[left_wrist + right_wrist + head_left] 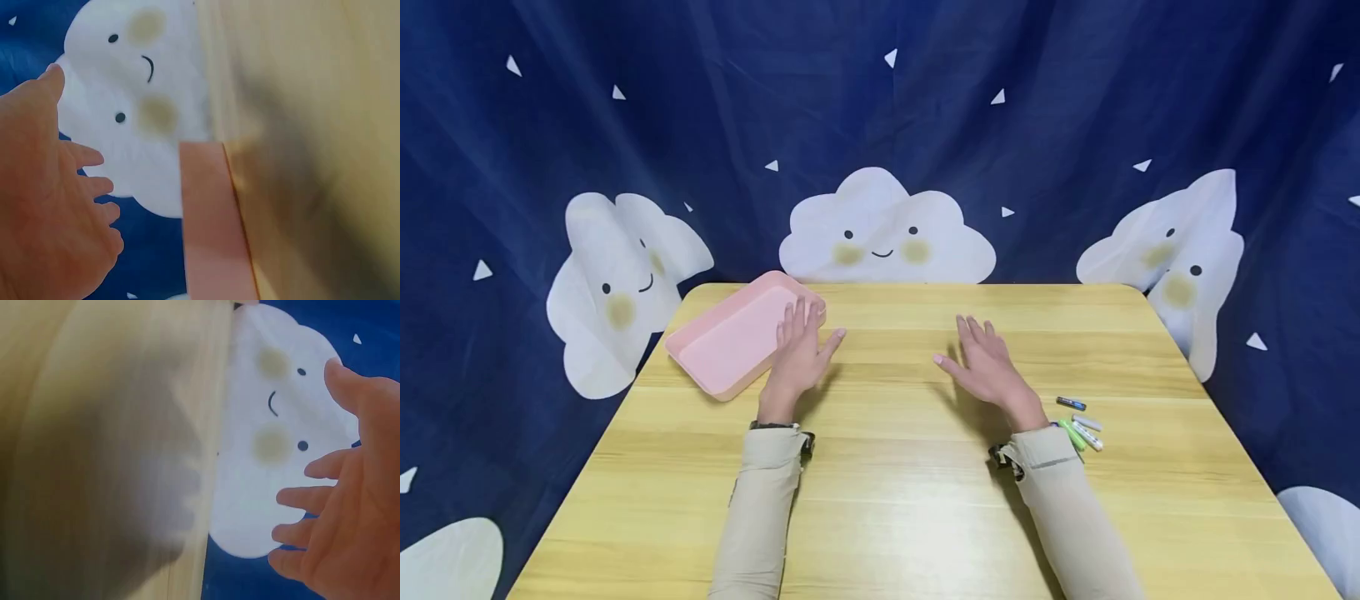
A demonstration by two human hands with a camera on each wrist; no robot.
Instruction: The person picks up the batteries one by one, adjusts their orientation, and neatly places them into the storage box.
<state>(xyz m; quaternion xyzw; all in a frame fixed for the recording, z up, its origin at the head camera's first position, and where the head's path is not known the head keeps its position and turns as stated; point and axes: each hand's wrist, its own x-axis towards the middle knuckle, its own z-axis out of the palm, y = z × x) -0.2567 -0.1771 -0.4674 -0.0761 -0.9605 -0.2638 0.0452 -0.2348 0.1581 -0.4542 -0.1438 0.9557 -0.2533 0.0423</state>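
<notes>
My left hand (796, 360) is held over the right side of a shallow pink tray (730, 343), its fingers spread and nothing in them. It covers part of the tray in the head view; the left wrist view shows the tray's pink wall (215, 219) beyond the hand. Over the table right of centre, my right hand (992, 375) has its fingers extended and holds nothing. Beside its wrist lie several small cylinders that look like batteries or pens: a dark one with blue (1071, 403), a grey one (1087, 422), a white one (1087, 436) and a green one (1072, 434). The right sleeve partly hides this group.
The wooden table (895, 467) has rounded far corners. Behind it hangs a dark blue curtain (827, 100) printed with white clouds and small triangles. The tray stands at the table's far left corner, slanted, close to the edge.
</notes>
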